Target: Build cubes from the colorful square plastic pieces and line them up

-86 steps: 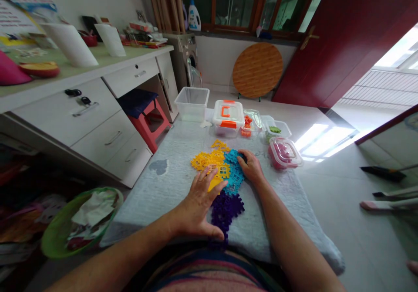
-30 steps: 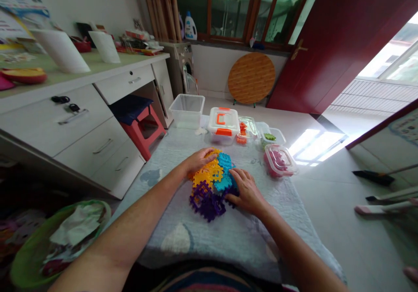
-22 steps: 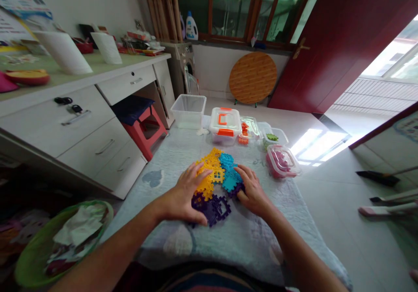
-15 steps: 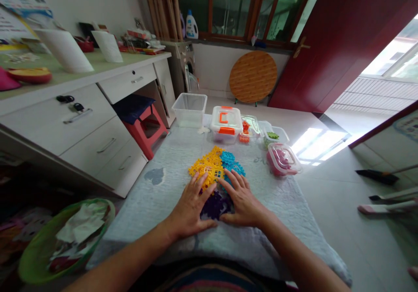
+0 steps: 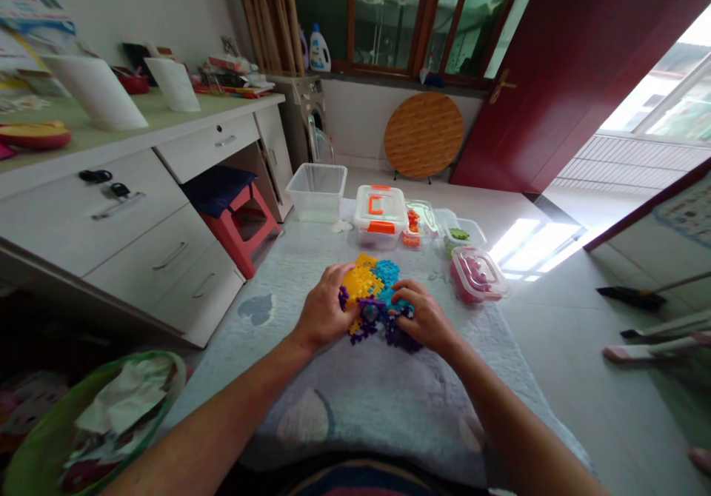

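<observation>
Both hands are working at the loose toothed plastic pieces, which are lying in a heap at the centre of the frame, on the cloth-covered tabletop (image 5: 383,385). Left hand (image 5: 326,307) is curling half open around the heap's left side, fingers and thumb touching yellow pieces (image 5: 364,277) and bits of purple. Right hand (image 5: 426,317) is bending its fingers, partly open, over the right side, touching blue pieces (image 5: 387,270) and purple pieces (image 5: 371,318). Fingers are covering the contacts, so can't tell whether either is pinching anything firmly.

Step in hand, as judged: the hands are gathering or sorting through the heap, no piece clearly lifting off. Next move is probably calling for a surer hold on one piece, fingertips getting under its toothed edge without dragging the neighbours along.

Behind, toward upper centre, an open clear tub (image 5: 316,194) and a lidded box (image 5: 381,211) with orange clips are standing; right of them, small containers are holding orange pieces (image 5: 411,237) and a green piece (image 5: 459,234).
</observation>
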`<state>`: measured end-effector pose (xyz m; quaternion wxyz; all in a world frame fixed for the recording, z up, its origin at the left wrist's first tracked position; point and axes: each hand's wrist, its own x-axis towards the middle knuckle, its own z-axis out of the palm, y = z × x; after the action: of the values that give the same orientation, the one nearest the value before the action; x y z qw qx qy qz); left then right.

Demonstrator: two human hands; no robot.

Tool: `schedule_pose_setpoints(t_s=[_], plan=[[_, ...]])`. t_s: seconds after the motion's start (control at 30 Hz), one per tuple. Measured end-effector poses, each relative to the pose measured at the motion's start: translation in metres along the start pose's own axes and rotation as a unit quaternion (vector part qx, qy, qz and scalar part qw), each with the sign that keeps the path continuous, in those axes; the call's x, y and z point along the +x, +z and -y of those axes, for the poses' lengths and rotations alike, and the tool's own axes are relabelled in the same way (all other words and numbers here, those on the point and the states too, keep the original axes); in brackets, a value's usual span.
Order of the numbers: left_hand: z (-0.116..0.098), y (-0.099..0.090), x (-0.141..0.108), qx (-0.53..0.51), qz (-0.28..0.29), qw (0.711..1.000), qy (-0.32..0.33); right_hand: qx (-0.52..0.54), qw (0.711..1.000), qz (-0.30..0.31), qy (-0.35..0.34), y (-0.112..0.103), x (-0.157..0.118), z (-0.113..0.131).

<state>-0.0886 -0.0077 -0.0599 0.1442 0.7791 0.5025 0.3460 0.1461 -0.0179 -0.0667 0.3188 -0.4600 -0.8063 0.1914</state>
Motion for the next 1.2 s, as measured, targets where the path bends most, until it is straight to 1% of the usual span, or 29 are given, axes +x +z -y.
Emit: schedule_pose_setpoints(t_s=[0.07,0.13,0.23,0.3,0.37,0.4,0.47,0.5,0.57,0.6,0.67,0.7,0.73,0.77,0.9,0.97,1.03,1.07,1.1,1.13,1.2], plan=[[0.006,-0.001,0.011,0.024,0.009,0.999,-0.019,0.016,0.999,-0.006,0.031,-0.006,0.01,-0.003],[0.014,-0.001,0.022,0.047,0.025,0.998,-0.031,0.015,0.997,0.005,0.074,-0.012,0.02,-0.006],[0.025,-0.001,0.039,0.018,0.071,0.997,-0.038,0.023,0.99,0.041,0.136,-0.025,0.034,-0.01],[0.029,0.001,0.052,-0.028,0.114,0.993,-0.031,0.037,0.987,0.089,0.129,-0.035,0.042,-0.012],[0.033,0.004,0.064,-0.079,0.157,0.984,-0.035,0.037,0.986,0.137,0.091,-0.044,0.049,-0.014],[0.034,0.007,0.068,-0.106,0.177,0.977,-0.048,0.032,0.985,0.152,0.072,-0.048,0.053,-0.014],[0.038,0.015,0.076,-0.151,0.211,0.962,-0.085,0.023,0.986,0.157,0.052,-0.052,0.062,-0.014],[0.041,0.019,0.078,-0.164,0.22,0.956,-0.101,0.018,0.987,0.153,0.05,-0.053,0.068,-0.014],[0.047,0.027,0.081,-0.167,0.211,0.956,-0.12,0.003,0.99,0.136,0.046,-0.051,0.083,-0.014],[0.05,0.031,0.082,-0.162,0.2,0.959,-0.121,-0.014,0.992,0.115,0.046,-0.049,0.092,-0.013],[0.053,0.036,0.084,-0.151,0.186,0.964,-0.116,-0.076,0.995,0.041,0.045,-0.042,0.11,-0.011],[0.054,0.037,0.084,-0.142,0.189,0.965,-0.112,-0.118,0.992,0.0,0.046,-0.038,0.118,-0.009],[0.053,0.038,0.085,-0.129,0.199,0.966,-0.106,-0.161,0.985,-0.029,0.048,-0.034,0.127,-0.008],[0.052,0.038,0.085,-0.109,0.211,0.966,-0.099,-0.2,0.978,-0.041,0.052,-0.029,0.134,-0.007],[0.041,0.03,0.081,-0.004,0.238,0.969,-0.066,-0.304,0.95,-0.015,0.065,-0.01,0.152,-0.006],[0.036,0.022,0.077,0.022,0.256,0.965,-0.051,-0.323,0.944,-0.016,0.067,-0.002,0.155,-0.009],[0.035,0.014,0.074,0.016,0.263,0.964,-0.048,-0.315,0.947,-0.025,0.064,0.002,0.153,-0.012],[0.036,0.01,0.073,0.003,0.252,0.966,-0.054,-0.305,0.95,-0.028,0.059,0.003,0.15,-0.013],[0.038,0.006,0.073,-0.013,0.23,0.971,-0.063,-0.294,0.954,-0.031,0.051,0.003,0.147,-0.013],[0.041,0.002,0.074,-0.03,0.196,0.977,-0.073,-0.283,0.958,-0.034,0.04,0.003,0.143,-0.013],[0.048,-0.005,0.079,-0.057,0.108,0.988,-0.094,-0.264,0.963,-0.041,0.013,0.001,0.131,-0.012]])
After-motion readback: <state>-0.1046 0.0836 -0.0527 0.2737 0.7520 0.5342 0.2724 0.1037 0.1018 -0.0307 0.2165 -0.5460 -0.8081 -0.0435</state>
